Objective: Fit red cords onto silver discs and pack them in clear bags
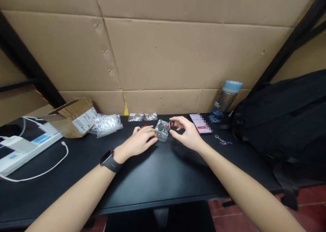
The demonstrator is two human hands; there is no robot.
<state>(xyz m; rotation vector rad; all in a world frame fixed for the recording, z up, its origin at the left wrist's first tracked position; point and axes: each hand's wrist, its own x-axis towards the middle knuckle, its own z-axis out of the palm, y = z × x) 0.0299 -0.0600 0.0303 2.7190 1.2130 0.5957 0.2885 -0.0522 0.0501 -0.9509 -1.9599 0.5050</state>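
My right hand (185,132) holds a small round dark object (172,124) with a red part between thumb and fingers, at the right edge of a clear plastic bag (162,130). My left hand (142,140) rests low over the black table (158,171), left of that bag, fingers forward and a little apart. A bit of red (144,126) shows beyond its fingers; what it belongs to is hidden. Two small clear packets, a left one (136,117) and a right one (150,116), lie behind the hands by the cardboard wall.
An open cardboard box (73,118), crumpled plastic wrap (108,123) and a white power strip (30,150) with a cable are on the left. To the right are a phone (200,123), a bottle (224,101), a keychain (224,142) and a black backpack (285,123).
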